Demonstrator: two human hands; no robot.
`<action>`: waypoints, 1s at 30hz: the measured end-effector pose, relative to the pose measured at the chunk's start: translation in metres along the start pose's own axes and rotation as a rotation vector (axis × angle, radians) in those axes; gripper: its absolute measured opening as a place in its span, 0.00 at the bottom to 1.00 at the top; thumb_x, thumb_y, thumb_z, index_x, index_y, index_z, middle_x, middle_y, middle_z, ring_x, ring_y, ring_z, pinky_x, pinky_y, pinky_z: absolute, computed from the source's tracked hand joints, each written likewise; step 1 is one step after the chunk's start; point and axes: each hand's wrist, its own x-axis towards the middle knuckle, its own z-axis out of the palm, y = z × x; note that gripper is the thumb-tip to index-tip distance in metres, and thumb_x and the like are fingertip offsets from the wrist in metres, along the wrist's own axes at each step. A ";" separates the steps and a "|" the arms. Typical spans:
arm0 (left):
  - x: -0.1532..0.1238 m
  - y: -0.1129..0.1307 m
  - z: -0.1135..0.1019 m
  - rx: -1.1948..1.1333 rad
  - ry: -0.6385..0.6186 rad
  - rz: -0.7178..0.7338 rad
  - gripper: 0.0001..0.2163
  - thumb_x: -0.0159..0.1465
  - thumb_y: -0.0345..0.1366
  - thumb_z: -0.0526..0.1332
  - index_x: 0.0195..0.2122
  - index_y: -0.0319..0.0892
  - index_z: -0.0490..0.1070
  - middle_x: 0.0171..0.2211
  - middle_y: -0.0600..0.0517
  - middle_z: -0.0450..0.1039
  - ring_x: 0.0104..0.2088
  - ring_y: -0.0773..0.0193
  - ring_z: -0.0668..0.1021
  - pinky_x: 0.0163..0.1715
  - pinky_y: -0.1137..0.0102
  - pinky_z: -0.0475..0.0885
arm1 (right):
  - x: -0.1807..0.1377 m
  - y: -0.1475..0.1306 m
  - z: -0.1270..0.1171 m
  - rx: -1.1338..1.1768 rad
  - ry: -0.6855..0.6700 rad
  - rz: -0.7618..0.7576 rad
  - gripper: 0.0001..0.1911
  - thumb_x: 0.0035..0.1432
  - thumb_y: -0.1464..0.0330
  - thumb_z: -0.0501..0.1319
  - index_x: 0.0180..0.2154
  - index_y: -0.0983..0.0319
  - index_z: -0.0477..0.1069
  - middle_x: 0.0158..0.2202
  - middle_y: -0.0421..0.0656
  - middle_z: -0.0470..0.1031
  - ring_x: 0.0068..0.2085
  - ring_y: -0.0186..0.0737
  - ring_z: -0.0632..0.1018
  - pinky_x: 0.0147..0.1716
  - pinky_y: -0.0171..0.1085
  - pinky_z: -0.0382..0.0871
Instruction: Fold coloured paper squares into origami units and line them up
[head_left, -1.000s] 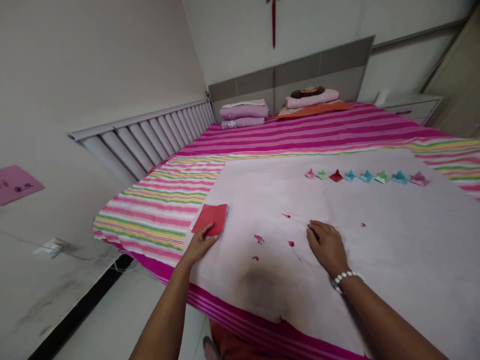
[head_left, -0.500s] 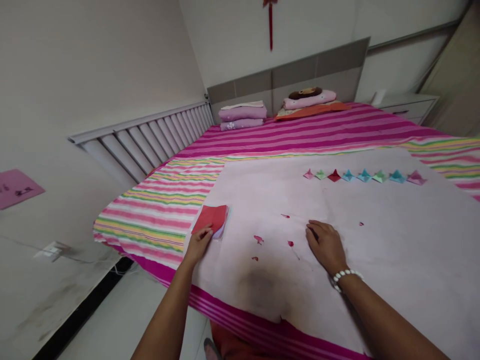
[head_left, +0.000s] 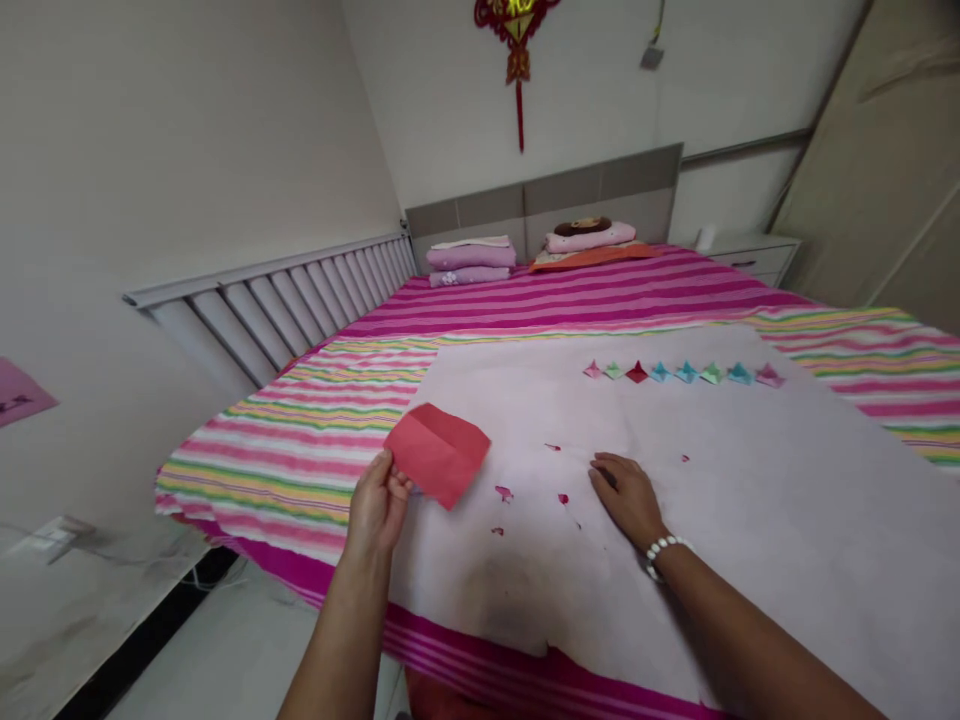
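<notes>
A square red sheet of paper is pinched by one corner between the thumb and fingers of my left hand. It is raised and tilted, with a faint crease across it. Behind it, most of the paper stack is hidden. My right hand, wearing a white bead bracelet, rests on the large white sheet, its fingers loosely bent and holding nothing. Several small folded paper pieces in pink, green, red and blue form a row farther back. Small dark-pink marks or scraps dot the white sheet left of my right hand.
The white sheet lies over a striped bedspread on a bed. A slatted metal rail runs along the left wall. Folded bedding and a pillow pile sit near the headboard. A white nightstand stands at the back right.
My left hand has lifted the red sheet off the stack and turned it up. My right hand stays resting on the white sheet. The view has tilted upward and to the right.
</notes>
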 end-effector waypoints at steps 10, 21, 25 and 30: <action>-0.062 -0.022 0.052 -0.129 -0.239 -0.257 0.11 0.50 0.38 0.70 0.27 0.40 0.68 0.21 0.59 0.71 0.21 0.74 0.73 0.23 0.79 0.69 | -0.028 -0.091 -0.044 0.605 -0.237 0.325 0.20 0.52 0.55 0.64 0.41 0.62 0.76 0.32 0.46 0.79 0.18 0.32 0.68 0.20 0.36 0.63; -0.111 -0.035 0.086 0.076 -0.566 -0.286 0.10 0.59 0.44 0.62 0.30 0.43 0.68 0.23 0.56 0.71 0.23 0.69 0.72 0.24 0.76 0.65 | -0.064 -0.121 -0.055 0.720 -0.410 0.438 0.20 0.43 0.61 0.71 0.40 0.60 0.76 0.14 0.32 0.62 0.16 0.29 0.58 0.18 0.32 0.50; -0.120 -0.034 0.090 0.218 -0.670 -0.149 0.08 0.61 0.42 0.60 0.31 0.43 0.69 0.26 0.54 0.73 0.27 0.65 0.75 0.28 0.73 0.68 | -0.067 -0.120 -0.055 0.822 -0.423 0.454 0.12 0.42 0.61 0.72 0.27 0.63 0.76 0.15 0.34 0.66 0.17 0.27 0.60 0.18 0.31 0.51; -0.116 -0.041 0.086 0.348 -0.522 0.053 0.24 0.49 0.36 0.70 0.48 0.45 0.69 0.54 0.45 0.69 0.54 0.51 0.71 0.51 0.63 0.65 | -0.069 -0.118 -0.059 0.945 -0.278 0.543 0.12 0.42 0.63 0.72 0.23 0.63 0.74 0.16 0.35 0.68 0.17 0.27 0.61 0.19 0.32 0.53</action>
